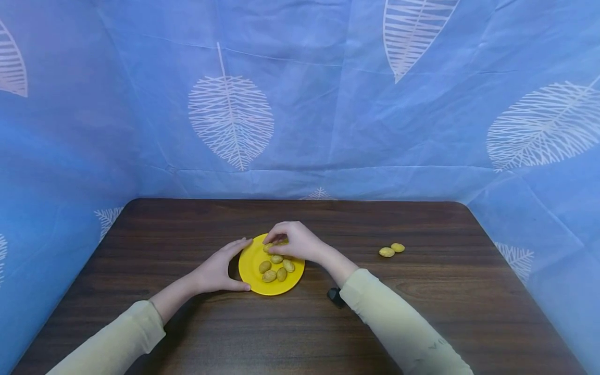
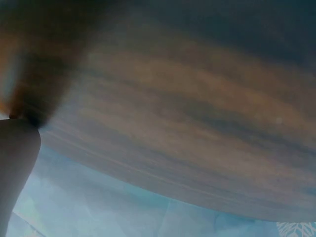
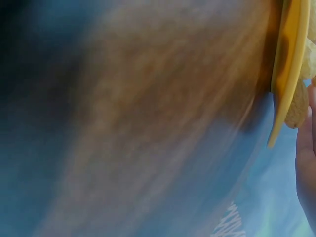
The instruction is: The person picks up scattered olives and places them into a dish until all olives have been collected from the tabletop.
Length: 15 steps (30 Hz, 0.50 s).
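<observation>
A round yellow plate [image 1: 253, 281] holds several small, yellow-brown oval pieces [image 1: 269, 276] with rough skin; their exact kind is unclear. My left hand [image 1: 217, 271] spans the plate's left side, thumb on the near rim and fingertips on the far rim. Over the plate's far part, my right hand [image 1: 300, 240] has its thumb and fingers bent at an oval piece [image 1: 267, 248], partly covering the pieces there. The right wrist view catches the plate's edge [image 3: 291, 64], an oval piece [image 3: 297, 106] and fingers [image 3: 305, 143]. In the left wrist view only one finger [image 2: 17, 153] shows.
Two more yellow oval pieces [image 1: 386, 252] lie side by side on the dark wooden table [image 1: 290, 333], right of the plate. A small black object [image 1: 335, 297] sits beside the right sleeve. Blue cloth [image 1: 300, 104] with white leaf prints hangs behind the table.
</observation>
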### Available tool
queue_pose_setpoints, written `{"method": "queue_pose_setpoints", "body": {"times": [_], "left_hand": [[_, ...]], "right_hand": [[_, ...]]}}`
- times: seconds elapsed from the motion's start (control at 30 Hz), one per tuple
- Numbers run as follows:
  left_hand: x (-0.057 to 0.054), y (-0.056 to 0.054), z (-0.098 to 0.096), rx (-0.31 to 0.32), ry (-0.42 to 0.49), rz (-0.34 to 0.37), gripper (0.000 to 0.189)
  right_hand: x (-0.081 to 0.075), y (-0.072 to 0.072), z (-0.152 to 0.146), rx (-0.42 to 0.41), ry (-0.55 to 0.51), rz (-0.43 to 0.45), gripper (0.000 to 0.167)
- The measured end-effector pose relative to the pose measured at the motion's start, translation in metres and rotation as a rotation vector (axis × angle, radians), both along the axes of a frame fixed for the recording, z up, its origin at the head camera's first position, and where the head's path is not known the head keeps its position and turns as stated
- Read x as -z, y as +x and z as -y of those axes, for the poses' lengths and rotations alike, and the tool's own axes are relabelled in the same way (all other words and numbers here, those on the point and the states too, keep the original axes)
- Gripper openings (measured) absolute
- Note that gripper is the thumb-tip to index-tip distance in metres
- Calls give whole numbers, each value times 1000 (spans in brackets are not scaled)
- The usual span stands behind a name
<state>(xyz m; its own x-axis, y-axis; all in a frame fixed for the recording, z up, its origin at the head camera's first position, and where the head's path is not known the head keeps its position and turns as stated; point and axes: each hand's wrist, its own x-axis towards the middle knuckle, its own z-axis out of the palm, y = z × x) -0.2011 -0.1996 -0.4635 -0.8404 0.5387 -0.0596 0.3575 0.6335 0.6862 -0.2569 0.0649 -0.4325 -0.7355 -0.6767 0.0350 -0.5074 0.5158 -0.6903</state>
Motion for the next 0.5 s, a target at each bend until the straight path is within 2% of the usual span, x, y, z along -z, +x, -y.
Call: {"method": "queue_pose_setpoints", "body": {"times": [0.2,0.5], "left_hand": [[1,-1,0,2,-3,-2,106],[2,-1,0,5,5,-13,106]], "right_hand": [[3,-3,4,-65,16,16,19],[3,-3,7,-109,62,17,19]]}}
